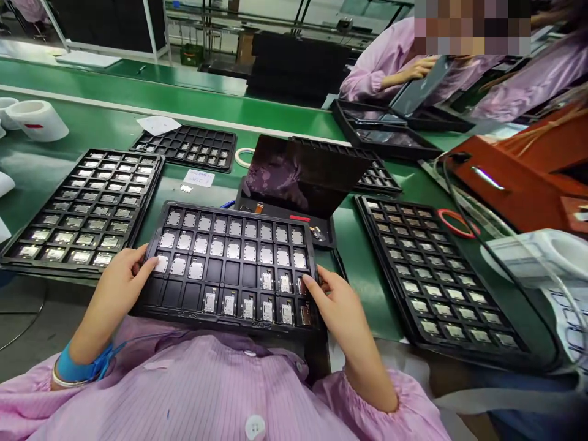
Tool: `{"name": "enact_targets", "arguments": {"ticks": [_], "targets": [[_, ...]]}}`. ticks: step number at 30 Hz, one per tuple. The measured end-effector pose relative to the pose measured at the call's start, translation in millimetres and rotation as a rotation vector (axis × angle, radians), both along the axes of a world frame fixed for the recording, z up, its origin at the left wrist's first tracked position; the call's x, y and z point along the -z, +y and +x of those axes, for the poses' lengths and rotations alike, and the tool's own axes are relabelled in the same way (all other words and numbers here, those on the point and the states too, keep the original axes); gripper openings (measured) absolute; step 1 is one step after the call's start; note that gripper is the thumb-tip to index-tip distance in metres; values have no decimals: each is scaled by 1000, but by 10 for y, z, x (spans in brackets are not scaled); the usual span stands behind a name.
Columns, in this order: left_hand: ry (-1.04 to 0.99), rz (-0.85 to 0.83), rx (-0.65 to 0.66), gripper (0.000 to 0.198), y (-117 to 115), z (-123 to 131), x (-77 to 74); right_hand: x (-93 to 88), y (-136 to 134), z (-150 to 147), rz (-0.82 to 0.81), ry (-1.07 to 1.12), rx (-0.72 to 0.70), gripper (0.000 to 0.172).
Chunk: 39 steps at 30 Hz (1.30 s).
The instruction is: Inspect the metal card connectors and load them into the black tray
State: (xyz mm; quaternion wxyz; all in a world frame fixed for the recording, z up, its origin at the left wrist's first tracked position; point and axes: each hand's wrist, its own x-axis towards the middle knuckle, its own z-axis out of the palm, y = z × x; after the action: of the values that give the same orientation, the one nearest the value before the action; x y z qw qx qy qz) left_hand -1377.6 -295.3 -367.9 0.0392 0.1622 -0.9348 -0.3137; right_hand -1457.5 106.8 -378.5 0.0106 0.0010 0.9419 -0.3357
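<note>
At the near edge of the counter (pixel 362 288), we hold the black compartment tray (pixel 228 271) between left hand (pixel 120 278) and right hand (pixel 340 303), thumbs over opposite ends, apparently to steady it so the small metal parts (pixel 217 246) stay seated.

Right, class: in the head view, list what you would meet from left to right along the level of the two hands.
Left-side tray of parts → left hand → held tray → right hand → right-side tray of parts → white roll.
</note>
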Motion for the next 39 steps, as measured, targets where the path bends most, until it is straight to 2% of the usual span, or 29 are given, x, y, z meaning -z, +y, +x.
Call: {"name": "enact_targets", "arguments": {"ticks": [4, 8, 10, 13, 17, 19, 21, 26, 28, 34, 37, 39], "targets": [[-35, -168, -8, 62, 111, -16, -67, -10, -33, 7, 105, 38, -25, 44], [29, -341, -32, 65, 307, 8, -192, -74, -57, 69, 81, 164, 73, 46], [54, -339, 28, 59, 441, 2, -266, -147, -122, 92, 38, 248, 102, 43], [27, -261, 174, 45, 666, -50, -355, -250, -262, 53, 55, 276, 47, 27], [-64, -224, 368, 35, 924, -156, -419, -314, -398, -52, 288, 179, 32, 16], [-124, -241, 404, 32, 992, -203, -438, -315, -419, -81, 390, 141, 17, 16], [-210, -255, 380, 30, 1020, -232, -456, -291, -401, -101, 430, 114, -23, 17], [-340, -244, 188, 27, 994, -222, -477, -167, -237, -223, 274, 142, -114, 17], [-356, -230, 153, 28, 974, -216, -456, -119, -185, -302, 210, 151, -123, 17], [-336, -204, 134, 23, 940, -191, -386, -114, -168, -348, 66, 194, -93, 20], [-297, -195, 166, 24, 907, -194, -392, -133, -180, -295, 19, 144, -84, 15], [-283, -179, 206, 27, 871, -220, -395, -129, -180, -275, -25, 122, -66, 21]]}}
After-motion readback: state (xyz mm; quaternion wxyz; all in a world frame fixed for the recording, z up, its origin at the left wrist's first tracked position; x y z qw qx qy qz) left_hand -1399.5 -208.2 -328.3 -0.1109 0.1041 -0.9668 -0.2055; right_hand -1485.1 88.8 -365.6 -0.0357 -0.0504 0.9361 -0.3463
